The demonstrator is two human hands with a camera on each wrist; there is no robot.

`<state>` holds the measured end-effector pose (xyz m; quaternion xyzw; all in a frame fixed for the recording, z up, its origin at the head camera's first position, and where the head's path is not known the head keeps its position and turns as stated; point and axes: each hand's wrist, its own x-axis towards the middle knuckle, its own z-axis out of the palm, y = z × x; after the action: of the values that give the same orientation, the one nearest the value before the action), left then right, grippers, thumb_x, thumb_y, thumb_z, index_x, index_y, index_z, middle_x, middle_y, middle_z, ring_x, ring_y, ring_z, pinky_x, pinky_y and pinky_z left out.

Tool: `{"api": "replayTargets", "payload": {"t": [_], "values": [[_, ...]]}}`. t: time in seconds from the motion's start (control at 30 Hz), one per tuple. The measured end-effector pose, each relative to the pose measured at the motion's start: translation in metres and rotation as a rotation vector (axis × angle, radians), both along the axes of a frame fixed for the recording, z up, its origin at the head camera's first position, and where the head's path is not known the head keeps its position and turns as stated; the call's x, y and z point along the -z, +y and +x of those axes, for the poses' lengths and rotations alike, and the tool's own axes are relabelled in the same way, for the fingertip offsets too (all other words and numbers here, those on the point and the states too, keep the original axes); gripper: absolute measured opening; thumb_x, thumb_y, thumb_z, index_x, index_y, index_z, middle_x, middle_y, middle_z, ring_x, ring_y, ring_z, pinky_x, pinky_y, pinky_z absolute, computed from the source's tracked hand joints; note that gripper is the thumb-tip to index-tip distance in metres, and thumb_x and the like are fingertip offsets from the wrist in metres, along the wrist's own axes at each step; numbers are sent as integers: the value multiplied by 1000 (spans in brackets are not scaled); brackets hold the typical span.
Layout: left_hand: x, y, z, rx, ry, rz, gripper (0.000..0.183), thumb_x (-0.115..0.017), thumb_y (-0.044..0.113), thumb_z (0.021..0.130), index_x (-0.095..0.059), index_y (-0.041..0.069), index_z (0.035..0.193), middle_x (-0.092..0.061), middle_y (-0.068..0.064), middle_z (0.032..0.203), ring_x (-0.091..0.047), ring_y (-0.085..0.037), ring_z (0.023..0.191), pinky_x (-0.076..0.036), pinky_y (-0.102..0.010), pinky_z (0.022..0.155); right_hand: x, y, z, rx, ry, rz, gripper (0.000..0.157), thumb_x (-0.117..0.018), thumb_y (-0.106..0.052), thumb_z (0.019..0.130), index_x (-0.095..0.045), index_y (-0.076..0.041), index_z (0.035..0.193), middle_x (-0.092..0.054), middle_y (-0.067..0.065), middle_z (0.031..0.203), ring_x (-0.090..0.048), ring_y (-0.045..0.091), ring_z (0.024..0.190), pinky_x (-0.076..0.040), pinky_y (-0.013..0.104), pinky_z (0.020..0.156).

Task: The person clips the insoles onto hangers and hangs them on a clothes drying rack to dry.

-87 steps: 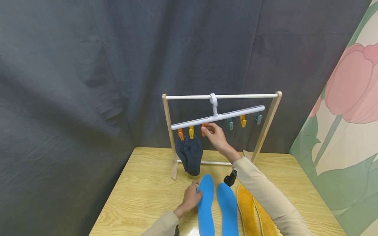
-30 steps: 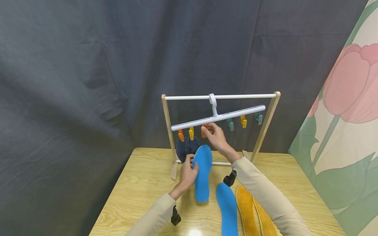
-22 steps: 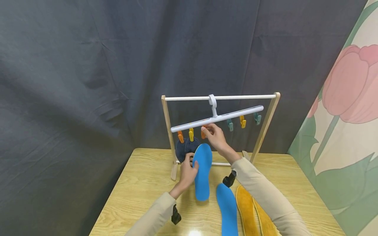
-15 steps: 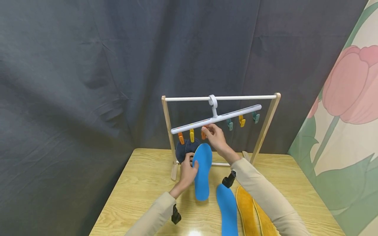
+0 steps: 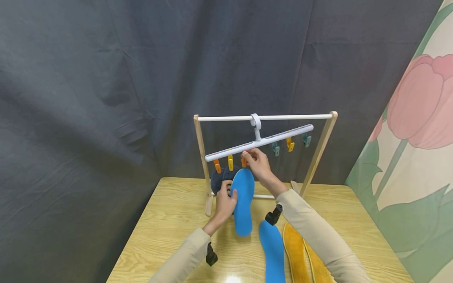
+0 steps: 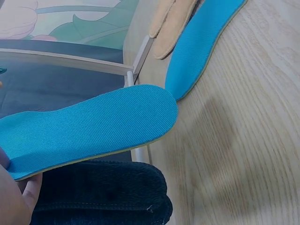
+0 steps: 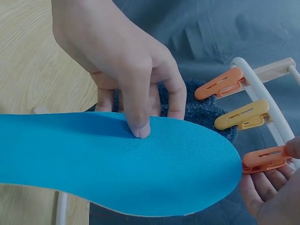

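Note:
My left hand (image 5: 225,202) holds a blue insole (image 5: 243,202) upright by its left edge, thumb on the front face and fingers behind. With my right hand (image 5: 260,165) I pinch an orange clip (image 7: 266,159) hanging from the white hanger bar (image 5: 260,142). The insole's rounded top end is right at the clip's mouth in the right wrist view. Just left of it, a pair of dark blue insoles (image 6: 103,190) hangs from another orange clip (image 5: 217,166) and a yellow clip (image 5: 230,162), partly hidden behind my left hand and the blue insole.
A second blue insole (image 5: 272,251) and two mustard-yellow insoles (image 5: 296,251) lie on the wooden table (image 5: 159,232). The tilted hanger hooks over a rack rail (image 5: 293,117). Green clips (image 5: 276,148) and a yellow clip (image 5: 290,144) hang at its right.
My left hand has lifted the blue insole off the table and up to the orange clip. The right hand has stayed on that clip; the hanger's left end has dipped slightly.

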<state>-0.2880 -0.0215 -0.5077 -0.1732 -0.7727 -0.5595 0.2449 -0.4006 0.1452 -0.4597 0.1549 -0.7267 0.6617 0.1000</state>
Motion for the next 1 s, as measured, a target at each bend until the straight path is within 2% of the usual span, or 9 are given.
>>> {"api": "replayTargets", "payload": {"t": [0.1, 0.23, 0.37, 0.53, 0.6, 0.67, 0.8, 0.87, 1.0], "values": [[-3, 0, 1, 2, 5, 8, 24, -58, -5, 93, -54, -2, 117, -63, -14, 90, -55, -19, 67, -45, -28, 59, 27, 8, -29, -25, 27, -39, 40, -61, -39, 97, -57, -15, 129, -62, 9, 114, -61, 24, 99, -52, 36, 85], [-4, 1, 1, 21, -6, 36, 24, -58, -6, 94, -53, -4, 118, -62, -19, 91, -56, -27, 67, -42, -27, 58, 25, 7, -29, -23, 24, -56, 41, -63, -40, 95, -58, -15, 127, -63, 8, 112, -62, 23, 96, -53, 35, 81], [3, -1, -4, 47, 84, 32, 23, -55, -2, 96, -52, -4, 119, -61, -21, 93, -58, -31, 70, -46, -35, 60, 27, 4, -33, 26, -21, -4, 38, -58, -33, 100, -55, -11, 131, -61, 12, 118, -60, 26, 104, -52, 40, 87], [86, -1, -69, 49, 206, -13, 29, -49, 14, 104, -46, 9, 133, -58, -10, 102, -55, -18, 74, -45, -31, 63, 32, 4, -30, 51, 21, 15, 34, -57, -38, 101, -57, -17, 128, -62, 5, 116, -61, 20, 103, -53, 35, 85], [127, 0, -101, 44, 190, -4, 32, -49, 19, 105, -44, 15, 136, -58, -5, 103, -54, -14, 73, -45, -27, 61, 0, -6, 2, 63, -13, 28, 37, -56, -34, 102, -55, -10, 130, -61, 12, 119, -59, 26, 108, -51, 38, 91], [134, 1, -107, 35, 178, -8, 32, -50, 19, 105, -44, 15, 136, -58, -4, 103, -54, -13, 71, -45, -27, 60, -39, -16, 41, 62, -69, 23, 40, -54, -28, 103, -51, -1, 133, -58, 20, 122, -56, 33, 112, -48, 41, 96], [119, 3, -98, 43, 198, 25, 30, -51, 14, 103, -46, 13, 133, -58, -5, 99, -53, -14, 69, -43, -25, 58, -93, -31, 94, 80, -156, 55, 38, -45, -15, 107, -44, 9, 136, -52, 29, 128, -52, 40, 118, -45, 42, 101], [97, 3, -84, 71, 163, 37, 29, -51, 14, 104, -46, 8, 132, -59, -9, 100, -56, -19, 69, -46, -28, 59, -105, -33, 106, 73, -152, 57, 36, -44, -12, 107, -45, 11, 134, -52, 30, 126, -53, 40, 117, -45, 41, 101], [60, 2, -60, 124, 146, 93, 26, -50, 18, 105, -46, 8, 129, -59, -10, 99, -57, -19, 70, -47, -28, 61, -90, -29, 92, 67, -114, 30, 36, -49, -18, 106, -49, 9, 129, -57, 26, 121, -56, 38, 112, -47, 41, 98]]}}
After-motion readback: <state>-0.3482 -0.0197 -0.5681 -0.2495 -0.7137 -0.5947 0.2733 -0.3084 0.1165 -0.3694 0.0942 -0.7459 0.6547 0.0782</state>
